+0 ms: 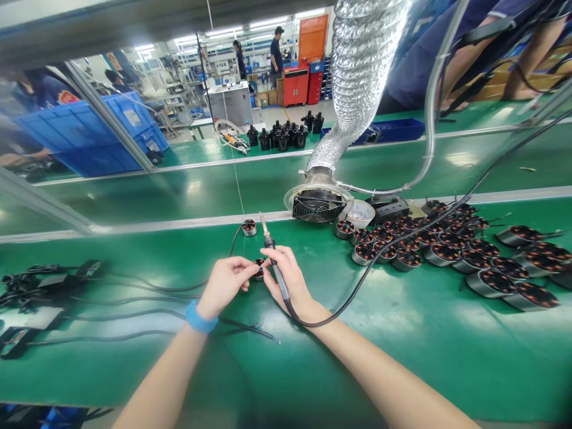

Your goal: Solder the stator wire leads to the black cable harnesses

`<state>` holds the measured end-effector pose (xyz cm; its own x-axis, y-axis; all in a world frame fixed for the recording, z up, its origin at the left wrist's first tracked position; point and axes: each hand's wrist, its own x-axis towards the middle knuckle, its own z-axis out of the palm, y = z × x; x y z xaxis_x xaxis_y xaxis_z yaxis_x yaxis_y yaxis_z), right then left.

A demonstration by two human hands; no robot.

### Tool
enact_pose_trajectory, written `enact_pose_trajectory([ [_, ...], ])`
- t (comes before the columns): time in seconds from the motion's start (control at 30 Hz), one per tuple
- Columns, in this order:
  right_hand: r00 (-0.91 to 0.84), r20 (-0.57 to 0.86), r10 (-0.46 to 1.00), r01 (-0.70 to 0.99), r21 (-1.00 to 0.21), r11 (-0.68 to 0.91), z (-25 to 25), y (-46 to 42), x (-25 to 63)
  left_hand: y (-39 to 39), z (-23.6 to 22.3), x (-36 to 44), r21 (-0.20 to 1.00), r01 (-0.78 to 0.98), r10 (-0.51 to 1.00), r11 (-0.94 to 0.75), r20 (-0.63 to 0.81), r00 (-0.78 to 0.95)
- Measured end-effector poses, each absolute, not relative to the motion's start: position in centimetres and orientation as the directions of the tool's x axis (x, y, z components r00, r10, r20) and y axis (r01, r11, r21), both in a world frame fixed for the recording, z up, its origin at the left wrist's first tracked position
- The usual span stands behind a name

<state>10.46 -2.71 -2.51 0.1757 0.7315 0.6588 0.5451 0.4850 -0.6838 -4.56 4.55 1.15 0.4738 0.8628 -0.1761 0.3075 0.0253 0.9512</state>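
My right hand (288, 285) holds a soldering iron (277, 271), its handle resting across the hand and its tip pointing up and away from me. The fingertips of that hand also reach a small round motor stator (260, 271) with copper windings, partly hidden between my hands. My left hand (227, 285), with a blue band at the wrist, has thumb and forefinger pinched at the stator's left side. What exactly they grip is too small to tell. Just beyond stands another stator (249, 227), with a black cable by it.
Many motor stators (406, 259) stand in rows at right. A fume-extraction fan (318, 207) hangs at the back on a foil duct (361, 65), beside a white bowl (360, 213). Black cables (147, 313) stretch over the green bench from the left. The iron's cord loops over my right forearm.
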Motion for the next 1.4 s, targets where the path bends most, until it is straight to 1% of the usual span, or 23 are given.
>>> enact_pose_trajectory([
  [0.13,0.191,0.658,0.728,0.545,-0.689,0.479,-2.4,-3.0,10.6,4.7,0.9,-4.7,0.958,0.282,0.855,0.050,-0.187,0.484],
  [0.33,0.408,0.647,0.644,0.541,-0.740,0.401,-1.0,-4.3,11.5,4.8,0.9,-4.6,0.956,0.282,0.859,0.084,-0.212,0.466],
  [0.4,0.457,0.646,0.612,0.529,-0.750,0.396,-0.7,-4.8,11.8,4.7,1.0,-4.5,0.956,0.282,0.859,0.085,-0.214,0.465],
  [0.53,0.428,0.690,0.583,0.536,-0.714,0.452,-0.5,-5.4,12.0,4.7,0.9,-4.5,0.959,0.275,0.863,0.074,-0.200,0.464],
  [0.63,0.399,0.714,0.576,0.572,-0.684,0.452,-0.5,-5.5,11.9,4.7,0.7,-4.5,0.961,0.271,0.868,0.062,-0.186,0.461],
  [0.9,0.369,0.717,0.592,0.557,-0.680,0.476,-0.2,-5.5,11.7,4.7,0.7,-4.5,0.962,0.269,0.878,0.041,-0.163,0.451],
  [1.0,0.391,0.694,0.605,0.522,-0.709,0.475,-0.5,-5.5,11.7,4.6,0.8,-4.4,0.962,0.270,0.880,0.043,-0.164,0.446],
  [1.13,0.482,0.613,0.626,0.408,-0.789,0.459,-1.3,-5.4,11.9,4.5,0.9,-4.4,0.961,0.274,0.879,0.048,-0.171,0.445],
  [1.2,0.507,0.589,0.629,0.369,-0.808,0.459,-1.6,-5.3,12.0,4.5,1.0,-4.3,0.960,0.275,0.880,0.048,-0.171,0.443],
  [1.4,0.528,0.568,0.631,0.357,-0.823,0.442,-2.0,-5.2,11.9,4.6,0.7,-4.3,0.962,0.269,0.880,0.046,-0.167,0.445],
])
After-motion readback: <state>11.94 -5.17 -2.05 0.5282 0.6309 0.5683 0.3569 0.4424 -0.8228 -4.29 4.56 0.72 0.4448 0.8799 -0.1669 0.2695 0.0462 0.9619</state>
